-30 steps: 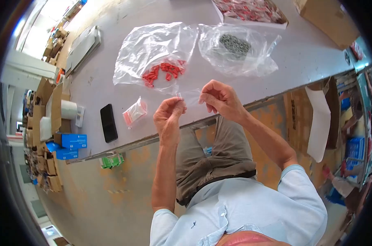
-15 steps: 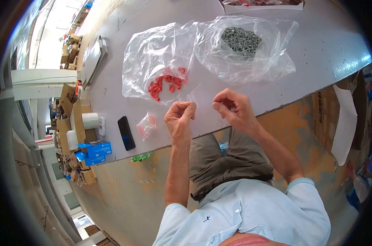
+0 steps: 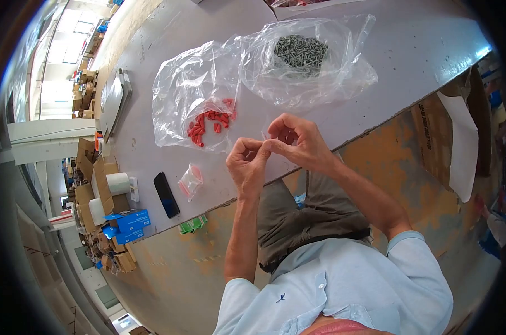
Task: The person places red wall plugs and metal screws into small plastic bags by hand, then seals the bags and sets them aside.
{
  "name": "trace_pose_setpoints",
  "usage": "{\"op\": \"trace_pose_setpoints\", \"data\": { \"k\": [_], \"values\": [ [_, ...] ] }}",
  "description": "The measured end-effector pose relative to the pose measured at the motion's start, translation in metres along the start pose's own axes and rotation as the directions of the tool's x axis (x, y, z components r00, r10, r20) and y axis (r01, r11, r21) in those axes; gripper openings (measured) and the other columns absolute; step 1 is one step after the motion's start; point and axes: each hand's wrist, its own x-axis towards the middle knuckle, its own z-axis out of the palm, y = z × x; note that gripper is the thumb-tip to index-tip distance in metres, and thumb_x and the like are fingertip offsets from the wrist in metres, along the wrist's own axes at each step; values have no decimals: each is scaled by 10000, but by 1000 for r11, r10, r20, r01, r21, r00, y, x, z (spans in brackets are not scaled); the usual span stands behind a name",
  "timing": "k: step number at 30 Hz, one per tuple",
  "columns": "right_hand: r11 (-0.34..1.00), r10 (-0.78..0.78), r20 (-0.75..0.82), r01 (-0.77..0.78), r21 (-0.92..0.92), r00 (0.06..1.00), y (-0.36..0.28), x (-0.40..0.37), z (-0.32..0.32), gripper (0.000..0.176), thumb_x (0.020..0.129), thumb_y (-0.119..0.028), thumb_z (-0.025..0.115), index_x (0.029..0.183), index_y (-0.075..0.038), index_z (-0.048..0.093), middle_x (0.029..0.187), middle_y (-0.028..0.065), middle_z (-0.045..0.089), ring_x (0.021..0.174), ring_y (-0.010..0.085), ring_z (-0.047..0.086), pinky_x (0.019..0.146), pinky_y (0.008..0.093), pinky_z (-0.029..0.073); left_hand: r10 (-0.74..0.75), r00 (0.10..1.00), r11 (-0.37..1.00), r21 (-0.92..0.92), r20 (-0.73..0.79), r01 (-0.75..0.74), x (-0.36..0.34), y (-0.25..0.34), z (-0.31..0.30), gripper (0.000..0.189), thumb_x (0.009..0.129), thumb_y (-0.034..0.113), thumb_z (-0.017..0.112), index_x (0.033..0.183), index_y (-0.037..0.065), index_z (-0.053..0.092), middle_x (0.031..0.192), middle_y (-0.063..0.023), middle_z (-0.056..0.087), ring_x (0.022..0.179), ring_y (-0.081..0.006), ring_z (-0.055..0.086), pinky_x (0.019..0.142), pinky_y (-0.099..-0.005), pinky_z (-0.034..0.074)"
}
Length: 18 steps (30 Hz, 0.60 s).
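Note:
My left hand (image 3: 247, 163) and my right hand (image 3: 295, 141) meet at the fingertips over the near edge of the grey table (image 3: 152, 89). Together they pinch a small clear plastic bag (image 3: 271, 134), which is mostly hidden by the fingers. Just beyond them lies a large clear bag with red plastic plugs (image 3: 210, 121). To its right is a second large clear bag holding grey screws (image 3: 301, 52). A small filled bag with red parts (image 3: 190, 181) lies on the table to the left of my left hand.
A black phone (image 3: 166, 194) lies near the table's front edge, left of the small filled bag. Blue boxes (image 3: 131, 222), a white tape roll (image 3: 118, 183) and cardboard cartons crowd the left end. A flat grey tray (image 3: 114, 100) sits further back.
My hands, held apart with the small clear bag stretched between them, have come together so their fingertips touch. The view has shifted slightly.

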Motion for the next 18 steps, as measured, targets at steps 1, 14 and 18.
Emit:
{"op": "trace_pose_setpoints", "data": {
  "k": [1, 14, 18],
  "values": [
    [1000, 4, 30, -4, -11, 1000, -2, 0, 0, 257, 928, -218, 793, 985, -1, 668, 790, 31, 666, 686, 69, 607, 588, 251, 512, -12, 1000, 1000, 25, 25, 11, -1, -3, -3, 140, 898, -3, 782, 860, 17, 649, 812, -16, 681, 718, -58, 597, 657, -212, 492],
    [994, 15, 240, 11, -105, 971, -2, -8, -6, 142, 1007, -134, 682, 976, 0, 650, 792, -18, 615, 722, 51, 547, 636, 238, 472, -46, 963, 999, 28, 266, 40, -8, -9, -22, 79, 938, 60, 727, 985, -4, 719, 839, -2, 692, 738, -64, 610, 673, -233, 497],
    [981, -22, 249, 69, -184, 968, -14, -5, 1, 144, 1009, -134, 680, 973, 4, 657, 780, -12, 618, 706, 50, 551, 619, 240, 472, 85, 982, 988, 114, 172, -105, -9, -17, -23, 68, 938, 45, 713, 979, -9, 711, 838, -18, 688, 739, -73, 613, 674, -238, 504]
  ]
}}
